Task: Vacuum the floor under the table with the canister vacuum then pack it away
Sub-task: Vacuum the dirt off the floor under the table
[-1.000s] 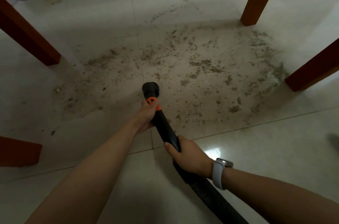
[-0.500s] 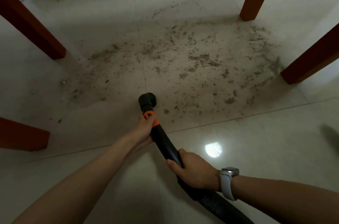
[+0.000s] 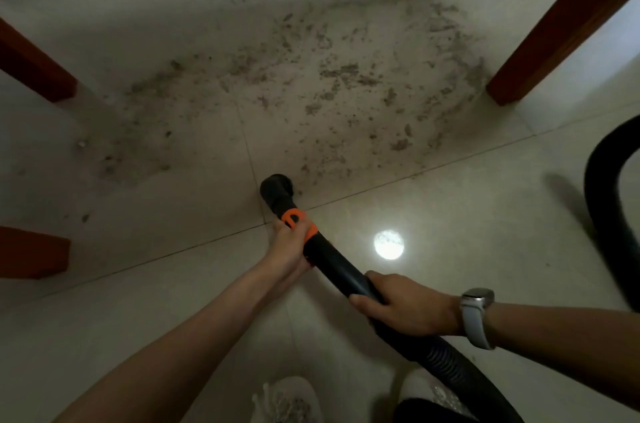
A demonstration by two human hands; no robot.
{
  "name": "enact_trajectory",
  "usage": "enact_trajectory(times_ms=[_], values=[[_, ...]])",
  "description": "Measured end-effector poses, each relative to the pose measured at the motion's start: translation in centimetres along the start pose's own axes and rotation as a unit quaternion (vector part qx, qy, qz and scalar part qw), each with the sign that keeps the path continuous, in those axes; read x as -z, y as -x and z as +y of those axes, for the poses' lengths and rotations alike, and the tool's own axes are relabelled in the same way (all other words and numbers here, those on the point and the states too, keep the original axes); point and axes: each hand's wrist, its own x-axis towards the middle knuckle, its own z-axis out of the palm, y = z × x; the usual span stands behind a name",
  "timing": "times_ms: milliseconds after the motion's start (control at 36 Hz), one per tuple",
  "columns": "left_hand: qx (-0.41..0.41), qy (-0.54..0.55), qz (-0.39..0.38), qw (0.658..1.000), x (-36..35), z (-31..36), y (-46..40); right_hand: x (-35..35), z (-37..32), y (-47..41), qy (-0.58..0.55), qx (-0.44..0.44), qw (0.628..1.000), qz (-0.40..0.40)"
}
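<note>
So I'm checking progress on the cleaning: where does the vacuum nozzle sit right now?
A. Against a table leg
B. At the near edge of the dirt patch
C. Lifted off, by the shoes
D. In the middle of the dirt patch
B: the nozzle sits at the dirt patch's near edge.

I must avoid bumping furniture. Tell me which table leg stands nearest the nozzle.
The stubby table leg at the left edge, level with the nozzle; the others stand farther back.

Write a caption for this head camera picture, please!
Both hands grip the vacuum hose beside dirt.
</note>
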Motion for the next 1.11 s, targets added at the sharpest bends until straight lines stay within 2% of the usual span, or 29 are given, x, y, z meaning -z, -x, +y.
enact_trajectory(times_ms=[167, 361, 472, 611, 861, 1000, 1111], values=[[0.013, -0.014, -0.034, 0.999, -0.8, -0.6, 0.4, -0.2, 0.4, 1.5, -0.010, -0.007, 1.000, 0.012], [0.010, 0.038, -0.051, 0.998, -2.6, -0.6, 0.0, 2.8, 1.2, 1.6, 0.106, -0.029, 0.994, 0.028], [0.020, 0.076, -0.058, 0.995, -3.5, -0.3, -0.5, 5.2, 1.8, 1.2, 0.181, -0.043, 0.983, 0.010], [0.028, 0.095, -0.024, 0.995, -2.9, -0.3, -1.1, 5.9, 2.0, -0.1, 0.241, -0.035, 0.970, 0.005], [-0.013, 0.052, 0.070, 0.996, 2.1, -0.6, 0.7, 2.4, -0.5, -2.6, 0.214, 0.032, 0.975, -0.039], [-0.011, 0.037, 0.066, 0.997, 2.7, -0.5, 0.9, 2.2, -0.9, -2.7, 0.188, 0.037, 0.980, -0.059], [-0.027, 0.033, 0.064, 0.997, 3.3, 0.9, -1.2, 3.2, -2.0, -4.0, 0.158, 0.031, 0.986, -0.039]])
